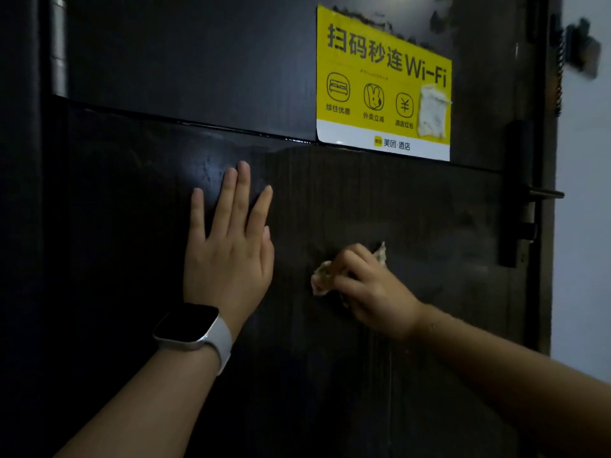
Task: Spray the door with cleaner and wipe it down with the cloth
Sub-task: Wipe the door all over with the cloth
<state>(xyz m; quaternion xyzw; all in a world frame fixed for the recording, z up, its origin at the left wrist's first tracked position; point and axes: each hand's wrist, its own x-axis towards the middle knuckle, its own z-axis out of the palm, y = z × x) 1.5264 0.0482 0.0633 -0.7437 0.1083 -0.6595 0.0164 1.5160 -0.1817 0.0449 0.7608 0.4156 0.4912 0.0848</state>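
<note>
Both forearms are bare, with no sleeves in view. The left wrist wears a smartwatch [186,327]: a rounded rectangular case with a dark, unlit screen and a pale silvery edge. Its strap [222,347] is white, smooth and broad, and wraps around the wrist. The right wrist carries nothing. The left hand [228,256] shows short, unpainted nails on its fingers [244,190], with no rings.

Dim, soft-focused; glare on door [211,166]
</note>
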